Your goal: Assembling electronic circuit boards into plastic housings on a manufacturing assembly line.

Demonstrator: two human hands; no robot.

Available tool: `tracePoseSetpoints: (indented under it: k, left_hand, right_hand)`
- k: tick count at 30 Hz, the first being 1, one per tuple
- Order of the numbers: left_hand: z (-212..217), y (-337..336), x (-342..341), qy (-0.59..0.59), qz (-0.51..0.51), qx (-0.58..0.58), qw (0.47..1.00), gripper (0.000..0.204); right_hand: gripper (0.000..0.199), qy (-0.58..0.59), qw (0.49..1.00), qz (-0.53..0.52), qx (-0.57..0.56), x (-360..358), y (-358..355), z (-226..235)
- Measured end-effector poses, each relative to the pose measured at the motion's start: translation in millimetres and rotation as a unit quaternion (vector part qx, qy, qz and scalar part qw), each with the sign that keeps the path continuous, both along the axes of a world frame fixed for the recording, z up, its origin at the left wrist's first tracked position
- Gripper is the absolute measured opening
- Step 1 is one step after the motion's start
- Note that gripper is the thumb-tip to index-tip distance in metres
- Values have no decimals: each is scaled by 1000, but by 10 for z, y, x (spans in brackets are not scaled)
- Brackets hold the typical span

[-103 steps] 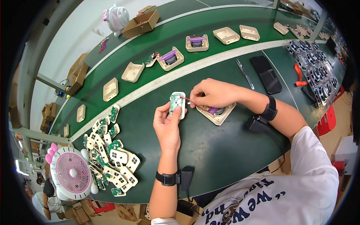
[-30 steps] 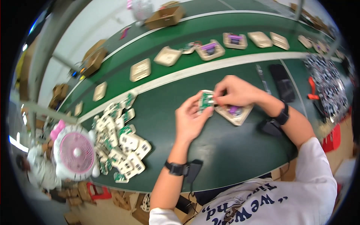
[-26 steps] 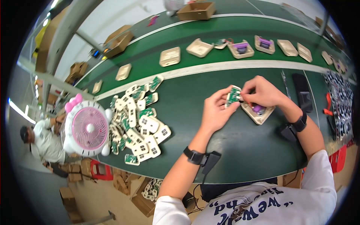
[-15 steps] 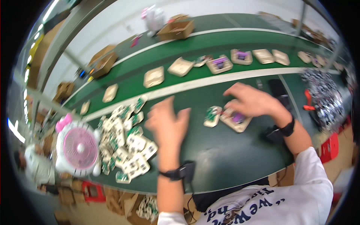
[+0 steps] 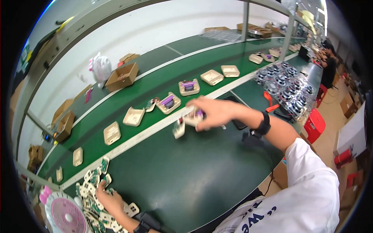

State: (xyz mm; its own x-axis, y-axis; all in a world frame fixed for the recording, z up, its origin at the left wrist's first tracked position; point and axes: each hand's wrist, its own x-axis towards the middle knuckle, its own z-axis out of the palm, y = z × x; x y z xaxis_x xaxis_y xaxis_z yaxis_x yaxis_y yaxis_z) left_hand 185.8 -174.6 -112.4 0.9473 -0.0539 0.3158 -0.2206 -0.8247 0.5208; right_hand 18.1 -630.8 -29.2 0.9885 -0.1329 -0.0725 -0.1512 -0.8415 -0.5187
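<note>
Left hand [image 5: 110, 200] — on circuit boards [image 5: 93, 186] | right hand [image 5: 213, 112] — outstretched, gripping tray [image 5: 193, 118]

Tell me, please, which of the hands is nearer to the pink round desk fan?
Left. The left hand rests on the pile of green circuit boards beside the pink round desk fan; the right hand is far away near the conveyor.

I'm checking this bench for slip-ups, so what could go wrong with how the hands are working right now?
The right hand holds a tan tray with a small board hanging off its edge above the table; that board might drop. The left hand reaches into a loose pile of boards right at the table's near edge, beside a pink fan; some could be pushed off.
</note>
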Motion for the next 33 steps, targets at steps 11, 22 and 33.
tracePoseSetpoints:
  k: [11,22,33]
  left_hand:
    - [-246,-1935,-872,226,-272,-488,798,21]
    - [-365,-2113,-808,188,-261,-417,850,18]
    - [-401,-2112,-772,182,-252,-432,847,19]
  right_hand:
    - [106,-97,843,-494,-189,107,-3555,-91]
    - [89,75,834,-511,-193,-26,-4178,-735]
    - [96,54,955,-265,-118,1589,-1160,-557]
